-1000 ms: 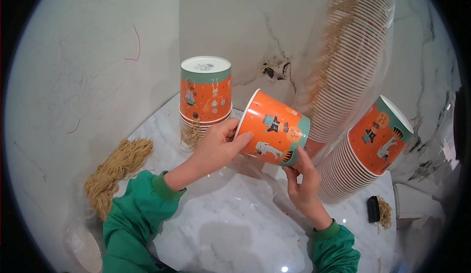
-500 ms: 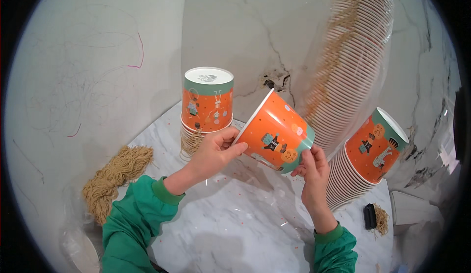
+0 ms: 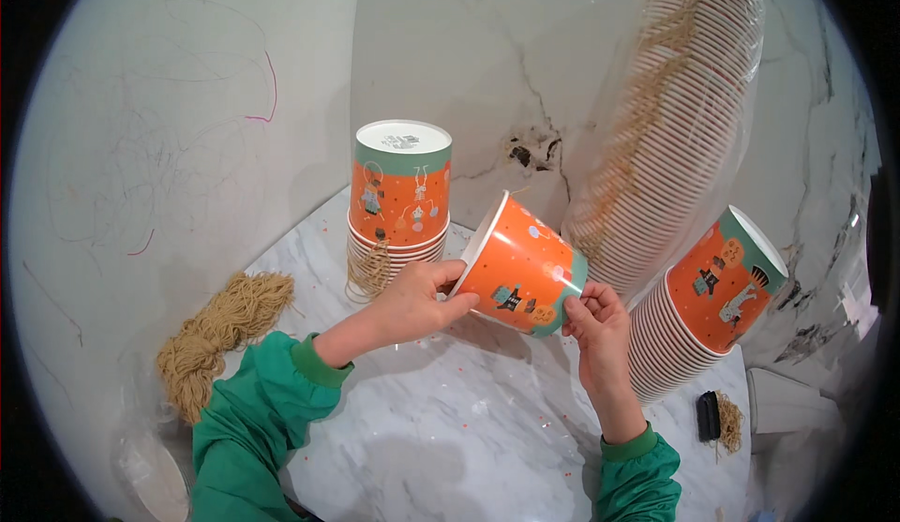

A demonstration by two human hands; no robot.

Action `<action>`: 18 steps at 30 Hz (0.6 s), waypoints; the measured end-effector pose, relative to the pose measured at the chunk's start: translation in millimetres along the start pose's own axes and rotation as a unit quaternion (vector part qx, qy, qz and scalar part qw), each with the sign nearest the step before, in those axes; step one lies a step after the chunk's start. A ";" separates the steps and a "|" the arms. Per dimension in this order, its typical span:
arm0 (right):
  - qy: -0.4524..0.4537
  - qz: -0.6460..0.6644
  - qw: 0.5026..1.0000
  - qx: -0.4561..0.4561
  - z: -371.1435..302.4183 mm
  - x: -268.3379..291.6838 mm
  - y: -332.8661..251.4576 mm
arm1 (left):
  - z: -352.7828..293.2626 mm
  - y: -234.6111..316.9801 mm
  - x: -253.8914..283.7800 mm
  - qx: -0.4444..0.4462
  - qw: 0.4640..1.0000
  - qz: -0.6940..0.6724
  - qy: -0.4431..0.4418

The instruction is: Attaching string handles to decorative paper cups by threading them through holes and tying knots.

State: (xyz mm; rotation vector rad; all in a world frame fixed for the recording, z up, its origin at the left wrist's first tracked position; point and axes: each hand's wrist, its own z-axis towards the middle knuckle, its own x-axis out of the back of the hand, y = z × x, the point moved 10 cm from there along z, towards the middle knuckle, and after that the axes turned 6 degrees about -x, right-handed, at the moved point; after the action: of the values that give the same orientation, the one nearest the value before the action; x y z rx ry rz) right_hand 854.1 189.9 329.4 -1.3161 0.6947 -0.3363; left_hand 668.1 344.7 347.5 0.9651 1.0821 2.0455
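Observation:
Between my hands, an orange paper tub (image 3: 520, 264) with a green band and cartoon figures is held tilted on its side, its white-rimmed mouth toward the left. My left hand (image 3: 417, 302) grips the rim, thumb outside and fingers partly hidden. My right hand (image 3: 600, 330) pinches the green base end. A thin tan strand shows by the upper rim. Behind my left hand stands an upside-down stack of like tubs (image 3: 401, 194), with tan string (image 3: 368, 269) hanging on its side. Beside my right hand leans another nested stack (image 3: 717, 283).
A long plastic-wrapped stack of tubs (image 3: 670, 119) leans against the marbled wall. A bundle of tan string (image 3: 220, 339) lies at the left edge of the white marbled table (image 3: 422, 428). At the right sits a black object (image 3: 708, 416) beside a small tan string clump (image 3: 728, 421).
The held tub has shifted a little left and its upper rim has dropped, with both hands still on it. My right hand has moved slightly left. A strand now shows by the rim.

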 end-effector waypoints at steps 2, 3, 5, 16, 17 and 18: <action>-0.024 -0.032 0.999 0.018 -2.1 -7.9 -2.3 | 0.5 4.6 3.2 -0.029 0.998 0.058 0.001; -0.025 -0.032 0.999 0.016 -3.6 -9.8 -2.1 | 0.3 6.8 4.2 -0.027 0.998 0.058 0.002; -0.041 -0.052 0.998 0.016 -8.1 -17.5 -3.3 | -0.1 15.3 7.2 -0.035 0.998 0.060 0.010; -0.043 -0.128 0.989 0.057 -11.2 -23.8 -3.4 | -1.6 8.7 19.0 0.068 0.995 -0.064 0.032; -0.040 -0.138 0.988 0.063 -10.4 -22.8 -3.0 | -1.8 7.8 18.4 0.069 0.993 -0.088 0.034; -0.041 -0.138 0.987 0.064 -9.2 -21.2 -1.9 | -1.5 6.6 18.0 0.068 0.993 -0.088 0.034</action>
State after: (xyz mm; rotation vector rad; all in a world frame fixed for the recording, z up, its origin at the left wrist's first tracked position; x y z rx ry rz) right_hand 832.5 195.1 336.3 -1.2976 0.4140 -0.5390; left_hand 656.0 355.1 358.3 0.8381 1.3101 1.8930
